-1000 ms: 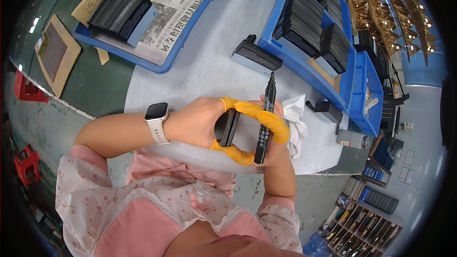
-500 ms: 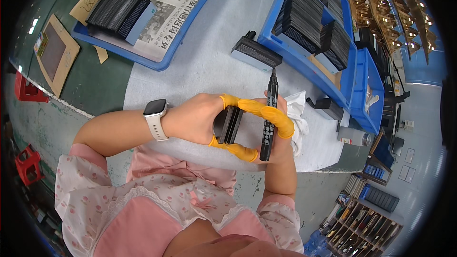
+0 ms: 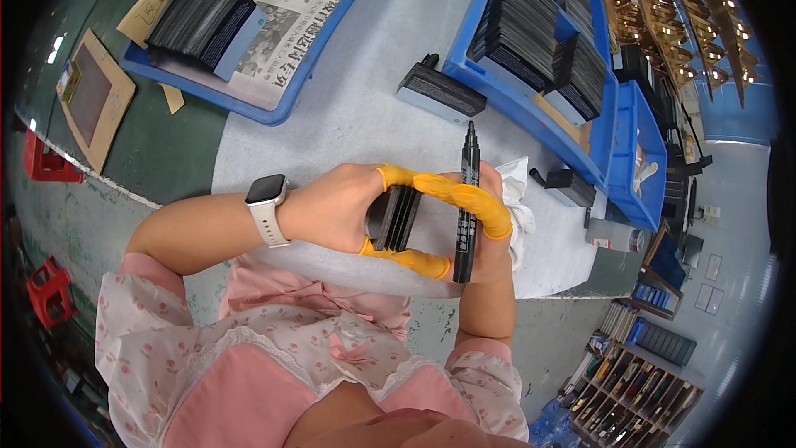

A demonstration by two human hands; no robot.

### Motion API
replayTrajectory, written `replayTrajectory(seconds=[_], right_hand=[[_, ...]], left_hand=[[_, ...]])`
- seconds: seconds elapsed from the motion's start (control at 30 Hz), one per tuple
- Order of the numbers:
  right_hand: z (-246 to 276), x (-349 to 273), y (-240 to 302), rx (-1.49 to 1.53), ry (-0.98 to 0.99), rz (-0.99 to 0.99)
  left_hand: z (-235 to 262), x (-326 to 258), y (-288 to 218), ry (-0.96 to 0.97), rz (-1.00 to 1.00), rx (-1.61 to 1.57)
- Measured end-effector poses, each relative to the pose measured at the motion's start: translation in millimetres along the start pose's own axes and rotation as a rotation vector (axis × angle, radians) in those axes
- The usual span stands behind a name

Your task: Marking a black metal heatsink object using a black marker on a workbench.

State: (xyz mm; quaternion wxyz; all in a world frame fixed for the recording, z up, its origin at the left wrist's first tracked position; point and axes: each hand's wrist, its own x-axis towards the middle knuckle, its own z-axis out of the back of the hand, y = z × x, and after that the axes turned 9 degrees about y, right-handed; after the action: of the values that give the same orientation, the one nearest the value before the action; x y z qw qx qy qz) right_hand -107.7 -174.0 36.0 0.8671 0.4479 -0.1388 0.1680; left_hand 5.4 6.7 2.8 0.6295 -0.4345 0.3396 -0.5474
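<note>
Several thin black flat pieces stand on edge in a small stack inside the grip of my left hand, slightly spread from each other. Yellow finger cots cover my left thumb and finger. My right hand, with yellow cots as well, meets those fingertips, so the two hands form a ring around the pieces. A black marker pen is tucked in my right hand, uncapped tip pointing away from me. A white cloth lies behind my right hand.
A newspaper-lined blue tray with a row of black pieces is at far left. To the right, a blue bin holds more rows. A black block lies beside it. A clear bottle stands at the right edge.
The black pieces in my left hand are fanned a little wider, with more edges showing. Both hands and the marker stay nearly in place; the whole view has shifted slightly.
</note>
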Motion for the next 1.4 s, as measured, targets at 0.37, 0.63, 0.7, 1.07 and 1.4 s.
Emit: replayTrajectory(seconds=[0.37, 0.63, 0.7, 1.07, 1.4], right_hand=[[7.8, 0.6, 3.0, -0.128, 0.047, -0.009], [10.7, 2.5, 6.3, -0.167, 0.048, -0.005], [11.2, 2.4, 6.7, -0.162, 0.042, -0.016], [11.3, 1.7, 3.3, -0.112, 0.034, 0.011], [14.4, 2.6, 3.7, -0.140, 0.055, 0.010]], left_hand=[[-3.0, 0.8, 3.9, -0.018, -0.027, 0.005], [-2.8, 1.3, 0.9, -0.050, -0.052, -0.011], [-3.3, 2.0, 0.7, -0.090, -0.106, -0.023], [-2.0, 1.6, -1.0, -0.080, -0.086, -0.035], [-1.2, 0.8, -0.4, -0.083, -0.113, -0.038]])
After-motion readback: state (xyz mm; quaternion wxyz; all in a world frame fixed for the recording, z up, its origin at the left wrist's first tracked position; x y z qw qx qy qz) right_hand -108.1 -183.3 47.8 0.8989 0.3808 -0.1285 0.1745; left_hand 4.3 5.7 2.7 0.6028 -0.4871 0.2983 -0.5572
